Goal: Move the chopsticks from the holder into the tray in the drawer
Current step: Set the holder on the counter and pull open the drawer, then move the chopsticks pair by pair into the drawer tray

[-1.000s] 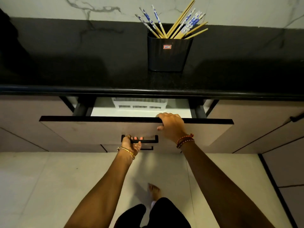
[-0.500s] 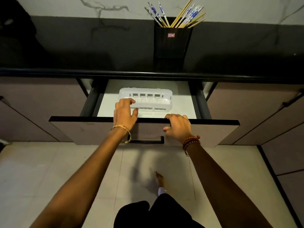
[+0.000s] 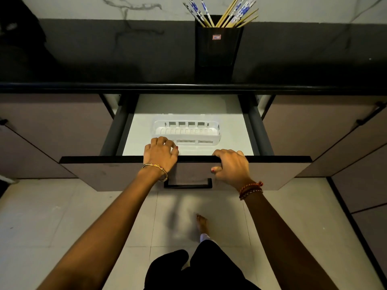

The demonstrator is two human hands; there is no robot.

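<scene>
Drawer (image 3: 278, 170) pulled open, right hand (image 3: 231, 165) gripping its front edge, left hand (image 3: 160, 153) curled fingers at white tray (image 3: 186, 130) near rim, grasp unclear, bare drawer floor around tray, chopsticks (image 3: 224, 12) upright in black holder (image 3: 217, 47) on worktop (image 3: 104, 55)

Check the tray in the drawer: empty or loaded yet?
Empty. The white tray shows only its bare slotted floor; all chopsticks stand in the black holder on the counter.

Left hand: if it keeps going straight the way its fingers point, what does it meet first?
Most likely the white tray in the drawer: the left hand points at its near left corner, fingertips at or almost on the rim.
</scene>
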